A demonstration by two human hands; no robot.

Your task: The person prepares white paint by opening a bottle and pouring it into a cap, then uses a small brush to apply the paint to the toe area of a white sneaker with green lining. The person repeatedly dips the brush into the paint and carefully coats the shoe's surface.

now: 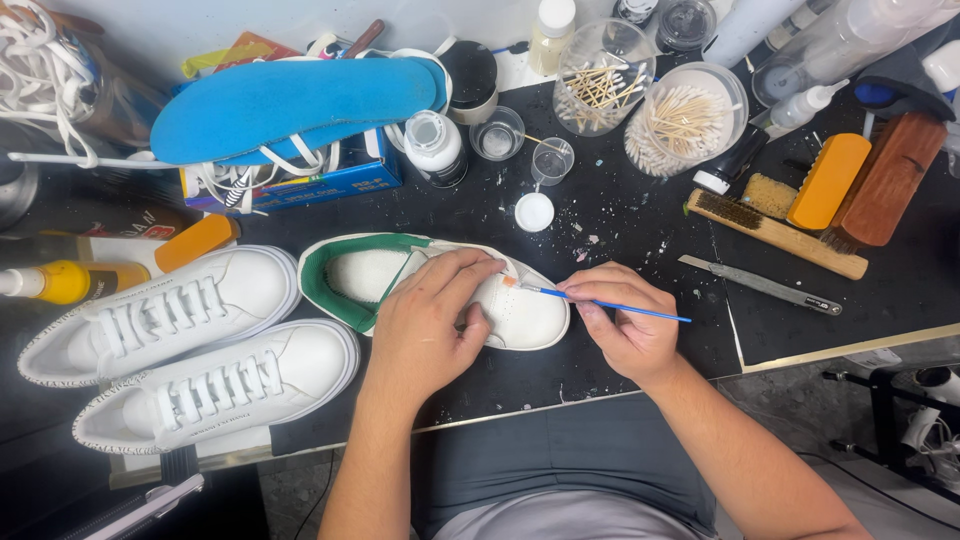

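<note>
White sneaker with green lining [520, 315] lies on its side at the middle of the black counter [640, 230], toe pointing toward my right, and it is the piece under work. My left hand [425, 325] is spread over its upper and presses it down, fingers curled around the tongue area. My right hand [625, 320] pinches a thin blue-handled brush [600, 303] like a pen; its orange tip touches the white leather near the lace area, just beside my left fingertips.

As I judge it, the touch-up is partway through: this shoe has no laces in it, and the brush is on a small spot rather than sweeping a broad area, so fine work is going on. I cannot tell from here how much of the surface is already covered, since wet and dry white look alike.

Two more white sneakers [190, 350] sit laced and side by side to my left, and they look clean; whether they are finished I cannot say. Behind them a blue insole [290, 105] rests on a box with loose white laces, apart from the shoe. A small open bottle [435, 145] and its white cap [534, 212] stand just behind the shoe. Brushes [800, 220], a knife [760, 285] and cups of cotton swabs [685, 120] lie well apart on my right.
</note>
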